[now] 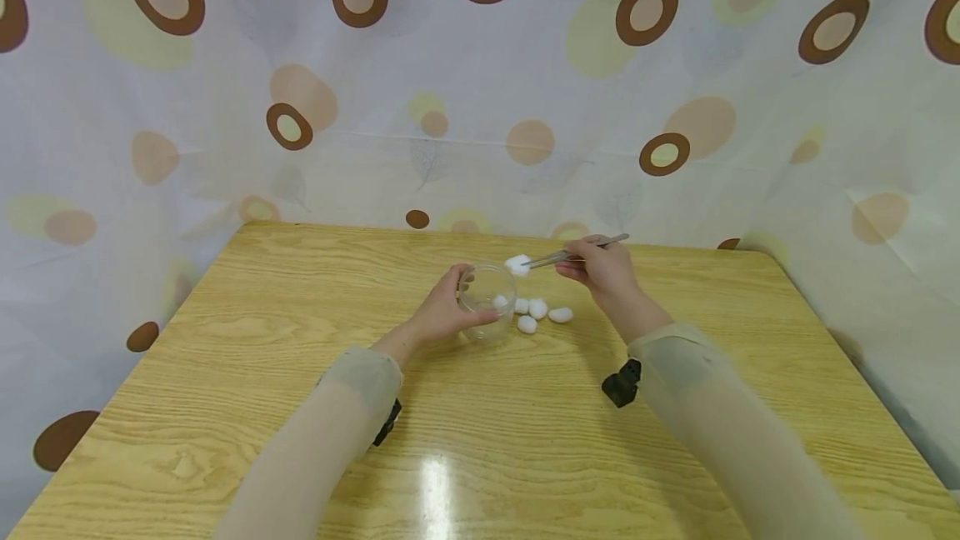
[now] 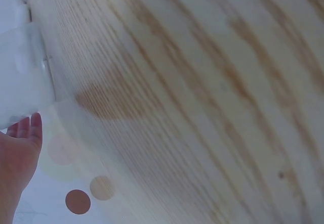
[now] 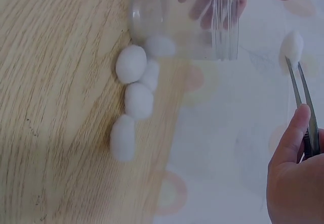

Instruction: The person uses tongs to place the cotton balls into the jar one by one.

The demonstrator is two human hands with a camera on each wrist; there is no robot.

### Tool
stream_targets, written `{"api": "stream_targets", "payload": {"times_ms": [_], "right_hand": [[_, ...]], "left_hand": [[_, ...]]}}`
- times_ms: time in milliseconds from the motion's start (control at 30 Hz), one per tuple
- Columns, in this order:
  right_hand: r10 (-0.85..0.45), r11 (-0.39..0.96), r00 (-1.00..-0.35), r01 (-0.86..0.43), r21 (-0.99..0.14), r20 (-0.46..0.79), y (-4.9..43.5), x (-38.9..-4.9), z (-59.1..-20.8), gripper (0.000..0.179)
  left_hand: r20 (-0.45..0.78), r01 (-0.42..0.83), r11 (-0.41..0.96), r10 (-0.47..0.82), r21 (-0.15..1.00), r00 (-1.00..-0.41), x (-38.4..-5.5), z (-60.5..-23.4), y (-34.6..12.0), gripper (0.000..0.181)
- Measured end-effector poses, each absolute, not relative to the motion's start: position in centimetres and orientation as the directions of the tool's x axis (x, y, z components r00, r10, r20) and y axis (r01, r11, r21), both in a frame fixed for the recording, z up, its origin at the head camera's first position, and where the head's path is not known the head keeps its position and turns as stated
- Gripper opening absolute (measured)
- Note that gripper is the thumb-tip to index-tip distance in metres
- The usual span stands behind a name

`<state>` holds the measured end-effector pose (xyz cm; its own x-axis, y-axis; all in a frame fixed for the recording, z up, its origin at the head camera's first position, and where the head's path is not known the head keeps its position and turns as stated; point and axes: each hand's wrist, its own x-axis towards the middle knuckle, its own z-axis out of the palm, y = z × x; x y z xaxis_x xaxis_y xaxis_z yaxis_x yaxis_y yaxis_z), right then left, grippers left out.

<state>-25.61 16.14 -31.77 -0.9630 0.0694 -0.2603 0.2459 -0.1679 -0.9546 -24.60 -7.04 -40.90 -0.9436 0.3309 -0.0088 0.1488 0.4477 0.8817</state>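
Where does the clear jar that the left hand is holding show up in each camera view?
Head: the clear jar stands mid-table, gripped by the left hand.
Left wrist: only a blurred pale shape at the left edge above the palm; I cannot tell if it is the jar.
Right wrist: top centre, fingers visible through it.
Shared landmark: the cotton balls on the table beside the jar.

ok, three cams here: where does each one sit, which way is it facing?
Head: worn high, looks forward and down at table; both sleeved arms, left hand round jar, right hand pinching tweezers.
Left wrist: low over tabletop, mostly wood grain; left palm edge.
Right wrist: looks along tweezers at cotton ball; right thumb shows.
Shared by head and right wrist: jar, loose cotton balls.
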Motion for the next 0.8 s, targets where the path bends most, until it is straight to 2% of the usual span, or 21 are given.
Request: {"api": "stream_targets", "payload": {"times_ms": [800], "right_hand": [[0.088,-0.147,-0.964,0.236,-0.960,-0.251,13.4,-26.4,-33.0,0.010]], "left_hand": [[-0.019,0.130,0.454,0.310,0.881,-0.951,-24.4,-40.6,-6.9,0.085]]}}
